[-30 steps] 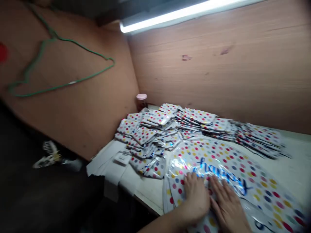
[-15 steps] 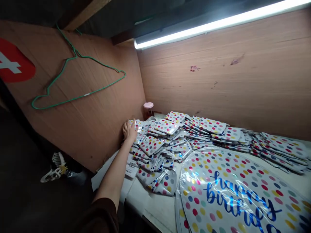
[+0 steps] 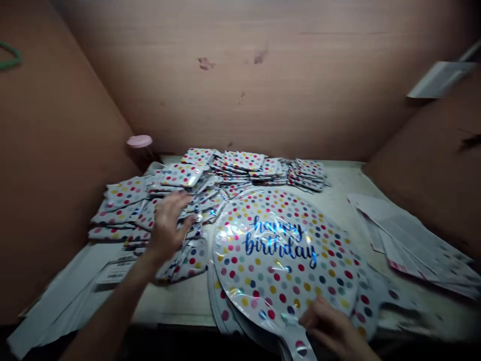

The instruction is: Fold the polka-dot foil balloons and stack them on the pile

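Observation:
My left hand (image 3: 169,225), blurred by motion, is over the left piles of folded polka-dot foil balloons (image 3: 180,175). Its fingers are apart and nothing shows in its grasp. A flat round foil balloon (image 3: 270,286) with "happy birthday" in blue lies on top of other flat balloons in front of me. My right hand (image 3: 330,323) is at its near edge beside the tail (image 3: 298,343), the fingers closed on the rim.
White cards with barcodes (image 3: 112,273) lie at the left front. A pink-lidded jar (image 3: 140,142) stands in the left back corner. Fanned printed sheets (image 3: 417,240) lie at right. Wooden panels (image 3: 300,110) enclose the back and sides of the table (image 3: 341,175).
My view has swung right and down. My left hand has come back from the far left pile toward the middle. My right hand has come into view at the large balloon.

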Demonstrator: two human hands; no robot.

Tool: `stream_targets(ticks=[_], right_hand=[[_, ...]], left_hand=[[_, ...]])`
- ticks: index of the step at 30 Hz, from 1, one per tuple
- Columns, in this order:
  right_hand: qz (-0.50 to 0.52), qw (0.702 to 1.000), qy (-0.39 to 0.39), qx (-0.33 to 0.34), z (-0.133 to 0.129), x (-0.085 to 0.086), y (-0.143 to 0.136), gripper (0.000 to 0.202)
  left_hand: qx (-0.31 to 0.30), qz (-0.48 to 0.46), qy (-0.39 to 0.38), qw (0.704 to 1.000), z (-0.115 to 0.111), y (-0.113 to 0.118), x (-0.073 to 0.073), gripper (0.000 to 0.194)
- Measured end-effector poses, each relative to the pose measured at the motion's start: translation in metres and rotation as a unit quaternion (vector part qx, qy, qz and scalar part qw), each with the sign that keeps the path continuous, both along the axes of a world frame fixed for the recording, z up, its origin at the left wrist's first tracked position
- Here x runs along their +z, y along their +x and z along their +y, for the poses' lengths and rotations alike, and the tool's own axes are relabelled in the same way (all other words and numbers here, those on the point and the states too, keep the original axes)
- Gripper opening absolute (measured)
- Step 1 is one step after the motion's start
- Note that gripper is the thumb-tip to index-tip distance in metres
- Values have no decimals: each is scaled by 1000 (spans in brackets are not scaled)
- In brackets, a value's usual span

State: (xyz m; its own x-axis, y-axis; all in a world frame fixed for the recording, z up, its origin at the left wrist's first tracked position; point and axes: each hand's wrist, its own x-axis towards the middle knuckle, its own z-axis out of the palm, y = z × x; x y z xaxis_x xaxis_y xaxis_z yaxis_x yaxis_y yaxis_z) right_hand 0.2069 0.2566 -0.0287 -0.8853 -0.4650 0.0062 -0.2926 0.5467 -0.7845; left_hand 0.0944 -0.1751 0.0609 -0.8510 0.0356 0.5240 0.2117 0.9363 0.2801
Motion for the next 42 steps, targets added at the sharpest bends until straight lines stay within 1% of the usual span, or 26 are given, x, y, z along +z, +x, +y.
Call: stream_targets(ticks=[1, 2, 3, 4, 5, 6, 7, 9, 10, 13, 15, 17, 18, 20, 23, 25, 26, 27, 28, 29, 31, 33, 35, 38, 40, 42], right_hand=[[-108, 992, -58, -20, 0, 11, -9, 18], [-192, 975, -105, -43, 0, 20, -20, 23], [-258, 954, -140, -64, 0, 28, -31, 28], [-301, 937, -161, -78, -1, 34, -42, 32], [-323, 927, -166, -90, -2, 38, -54, 34], [-320, 930, -156, -94, -3, 42, -66, 34], [-287, 945, -126, -95, -5, 44, -79, 31], [-164, 981, -29, -103, -10, 48, -108, 23], [-98, 989, 20, -112, -13, 50, -125, 19], [17, 979, 113, -170, -23, 52, -181, 15], [49, 967, 145, -206, -30, 52, -219, 13], [71, 955, 180, -224, -37, 51, -251, 13], [78, 951, 195, -227, -40, 51, -263, 13], [95, 944, 218, -226, -48, 52, -277, 15], [154, 936, 234, -212, -57, 58, -265, 23], [195, 936, 235, -175, -53, 62, -237, 27], [212, 939, 235, -136, -48, 62, -219, 27], [222, 941, 237, -97, -39, 59, -200, 25], [228, 944, 238, -34, -29, 55, -183, 23], [247, 937, 243, 53, -17, 49, -167, 28], [274, 920, 271, 72, 7, 35, -148, 45], [285, 910, 299, 42, 28, 25, -147, 49], [267, 915, 300, 28, 45, 23, -158, 47], [216, 947, 235, 45, 65, 29, -176, 41], [186, 965, 178, 56, 78, 34, -183, 38], [149, 980, 123, 51, 91, 36, -186, 34]], left_hand=[[-107, -2, -15, 994, 33, 23, -9, 45], [-208, -5, -38, 977, 64, 46, -18, 47], [-287, -21, -72, 955, 90, 67, -27, 53], [-334, -34, -111, 935, 113, 84, -37, 61], [-347, -42, -135, 927, 130, 96, -46, 68], [-347, -53, -156, 923, 142, 103, -55, 73], [-340, -62, -169, 923, 149, 106, -63, 77], [-327, -82, -182, 924, 153, 106, -78, 81], [-326, -92, -187, 922, 152, 106, -84, 83], [-323, -112, -183, 922, 143, 111, -97, 90], [-326, -117, -164, 924, 137, 116, -99, 92], [-317, -112, -129, 933, 134, 114, -93, 90], [-298, -107, -109, 942, 135, 107, -87, 84], [-252, -108, -85, 958, 139, 83, -74, 70], [-236, -151, -108, 954, 151, 29, -60, 63], [-245, -187, -131, 942, 157, -3, -61, 69], [-247, -201, -137, 938, 158, -15, -63, 72], [-248, -210, -140, 935, 158, -24, -65, 74], [-252, -216, -141, 933, 157, -29, -67, 74], [-257, -217, -141, 931, 155, -33, -68, 74], [-261, -211, -135, 932, 150, -37, -66, 73], [-259, -199, -128, 936, 143, -42, -59, 68], [-264, -190, -129, 937, 132, -50, -52, 62], [-260, -207, -113, 937, 106, -67, -48, 64], [-236, -232, -63, 941, 85, -75, -49, 60], [-218, -258, 7, 941, 69, -80, -49, 50]])
